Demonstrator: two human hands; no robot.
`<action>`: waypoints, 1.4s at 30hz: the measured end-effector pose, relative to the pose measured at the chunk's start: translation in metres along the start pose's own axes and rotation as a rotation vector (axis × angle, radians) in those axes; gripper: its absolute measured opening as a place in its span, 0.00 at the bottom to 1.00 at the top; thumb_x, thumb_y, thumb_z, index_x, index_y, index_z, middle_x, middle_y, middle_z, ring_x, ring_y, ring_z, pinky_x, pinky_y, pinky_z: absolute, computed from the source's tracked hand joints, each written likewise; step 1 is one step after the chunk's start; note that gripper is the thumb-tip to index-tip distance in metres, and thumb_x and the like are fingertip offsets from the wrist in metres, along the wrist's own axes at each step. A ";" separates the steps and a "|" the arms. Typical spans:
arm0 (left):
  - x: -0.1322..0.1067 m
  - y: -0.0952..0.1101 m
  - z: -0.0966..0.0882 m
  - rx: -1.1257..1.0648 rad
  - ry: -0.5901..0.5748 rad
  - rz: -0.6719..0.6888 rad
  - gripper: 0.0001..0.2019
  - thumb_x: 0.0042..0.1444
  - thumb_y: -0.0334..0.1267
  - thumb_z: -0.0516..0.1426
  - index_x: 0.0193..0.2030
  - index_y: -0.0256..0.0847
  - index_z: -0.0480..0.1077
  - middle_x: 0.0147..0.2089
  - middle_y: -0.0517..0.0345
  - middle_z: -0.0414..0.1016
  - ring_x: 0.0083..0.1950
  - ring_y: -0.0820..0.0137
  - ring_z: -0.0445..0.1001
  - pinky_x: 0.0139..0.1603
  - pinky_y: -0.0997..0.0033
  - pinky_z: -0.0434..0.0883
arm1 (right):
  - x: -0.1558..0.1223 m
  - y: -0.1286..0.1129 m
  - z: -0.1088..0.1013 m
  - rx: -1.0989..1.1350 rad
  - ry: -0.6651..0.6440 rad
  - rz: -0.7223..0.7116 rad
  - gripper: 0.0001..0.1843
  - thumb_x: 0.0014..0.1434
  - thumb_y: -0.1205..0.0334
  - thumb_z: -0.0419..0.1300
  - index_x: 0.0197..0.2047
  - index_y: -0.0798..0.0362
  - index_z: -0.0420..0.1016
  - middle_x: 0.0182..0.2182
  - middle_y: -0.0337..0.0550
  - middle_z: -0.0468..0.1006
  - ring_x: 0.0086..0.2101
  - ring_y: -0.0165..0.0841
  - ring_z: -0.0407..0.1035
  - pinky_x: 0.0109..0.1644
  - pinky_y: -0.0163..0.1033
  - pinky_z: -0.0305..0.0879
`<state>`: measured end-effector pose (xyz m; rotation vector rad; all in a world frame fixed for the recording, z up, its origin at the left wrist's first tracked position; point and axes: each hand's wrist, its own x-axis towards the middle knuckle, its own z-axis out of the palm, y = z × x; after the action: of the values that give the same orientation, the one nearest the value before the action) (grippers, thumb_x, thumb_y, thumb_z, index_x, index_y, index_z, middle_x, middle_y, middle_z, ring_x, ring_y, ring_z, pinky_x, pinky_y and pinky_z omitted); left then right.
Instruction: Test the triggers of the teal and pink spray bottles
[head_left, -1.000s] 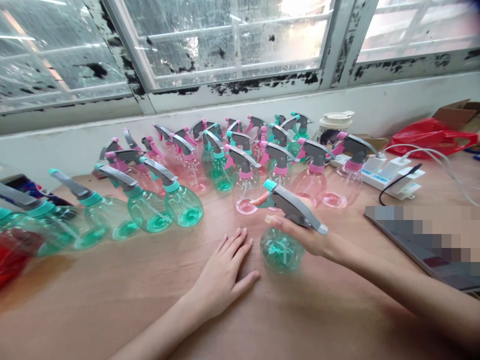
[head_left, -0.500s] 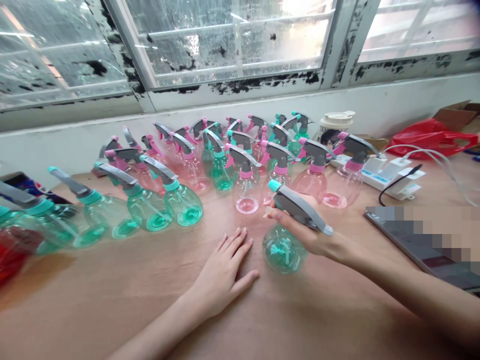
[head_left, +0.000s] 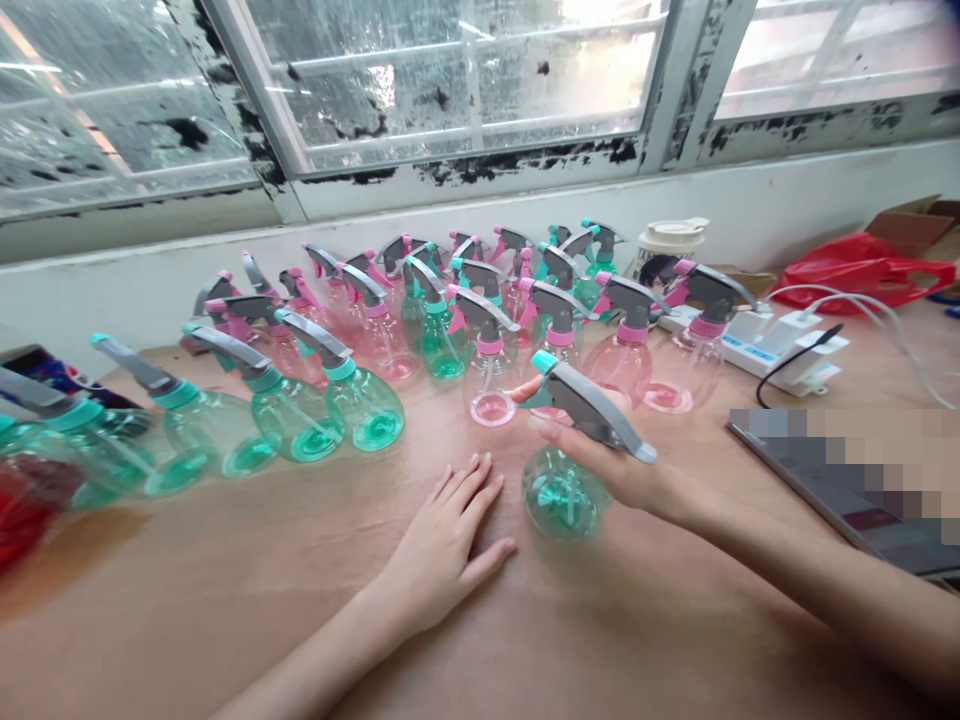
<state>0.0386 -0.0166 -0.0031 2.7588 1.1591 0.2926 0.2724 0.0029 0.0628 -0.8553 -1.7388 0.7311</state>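
My right hand point(head_left: 600, 455) is wrapped round the neck of a green spray bottle point(head_left: 564, 500) with a grey and teal trigger head. The index finger reaches out in front of the trigger, and the bottle stands upright just right of my other hand. My left hand point(head_left: 450, 535) lies flat on the wooden table point(head_left: 247, 600), fingers stretched out and holding nothing. Just beyond the held bottle stands a clear spray bottle with a pink collar point(head_left: 491, 385). Another green spray bottle point(head_left: 365, 405) is beyond my left hand, to its left.
Several more green and pink spray bottles point(head_left: 390, 345) stand in rows toward the window wall. At the right are a white power strip point(head_left: 787, 360) with cables, a pixelated dark device point(head_left: 817, 485), a lidded cup point(head_left: 670, 245) and a red plastic bag point(head_left: 862, 275).
My right index finger has stretched forward from the trigger. The held bottle has shifted very slightly left and up in view. My left hand stays flat in place.
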 end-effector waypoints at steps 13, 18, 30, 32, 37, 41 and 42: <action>0.000 0.000 0.000 0.004 0.003 0.006 0.29 0.68 0.53 0.51 0.71 0.41 0.55 0.73 0.45 0.52 0.74 0.55 0.49 0.71 0.45 0.50 | -0.001 0.003 0.000 0.006 -0.018 0.041 0.11 0.62 0.59 0.59 0.49 0.49 0.72 0.32 0.38 0.73 0.29 0.32 0.67 0.36 0.39 0.67; 0.000 0.001 -0.001 0.017 -0.011 -0.002 0.29 0.68 0.54 0.50 0.70 0.40 0.56 0.73 0.45 0.51 0.74 0.56 0.48 0.71 0.46 0.50 | -0.002 0.006 0.000 -0.005 -0.018 0.032 0.11 0.62 0.60 0.59 0.48 0.49 0.72 0.35 0.40 0.75 0.32 0.32 0.70 0.39 0.40 0.68; 0.000 0.001 -0.001 0.033 -0.022 -0.001 0.30 0.68 0.54 0.50 0.70 0.37 0.56 0.73 0.44 0.51 0.74 0.57 0.48 0.71 0.47 0.50 | 0.002 -0.008 -0.002 -0.059 -0.010 -0.077 0.03 0.62 0.61 0.57 0.36 0.49 0.68 0.32 0.38 0.73 0.31 0.32 0.70 0.35 0.38 0.68; 0.001 0.001 0.000 0.033 -0.021 0.000 0.30 0.68 0.54 0.50 0.70 0.37 0.56 0.73 0.44 0.51 0.74 0.57 0.48 0.71 0.47 0.50 | 0.003 -0.009 -0.001 -0.059 0.002 -0.076 0.03 0.63 0.61 0.57 0.36 0.49 0.68 0.30 0.38 0.71 0.30 0.31 0.68 0.33 0.37 0.66; 0.000 0.000 0.000 0.032 -0.012 0.004 0.30 0.69 0.54 0.50 0.70 0.38 0.56 0.73 0.44 0.51 0.74 0.56 0.48 0.71 0.47 0.50 | 0.003 -0.010 -0.001 -0.097 0.005 -0.033 0.11 0.62 0.62 0.58 0.28 0.51 0.62 0.23 0.33 0.62 0.23 0.26 0.57 0.26 0.34 0.57; 0.000 0.000 0.000 0.030 -0.011 0.007 0.30 0.69 0.54 0.50 0.70 0.38 0.56 0.74 0.44 0.51 0.74 0.56 0.48 0.71 0.47 0.50 | 0.001 -0.004 -0.002 -0.079 -0.012 -0.032 0.08 0.63 0.58 0.58 0.33 0.51 0.68 0.24 0.34 0.64 0.22 0.26 0.58 0.26 0.35 0.58; 0.000 0.000 0.000 0.032 -0.013 0.007 0.30 0.69 0.54 0.50 0.70 0.37 0.56 0.73 0.43 0.51 0.74 0.56 0.48 0.71 0.47 0.50 | 0.001 -0.002 -0.002 -0.068 -0.014 -0.022 0.06 0.63 0.57 0.58 0.37 0.50 0.71 0.25 0.35 0.67 0.22 0.28 0.61 0.27 0.36 0.61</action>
<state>0.0386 -0.0165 -0.0033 2.7891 1.1608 0.2590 0.2735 0.0026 0.0650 -0.8778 -1.7920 0.6679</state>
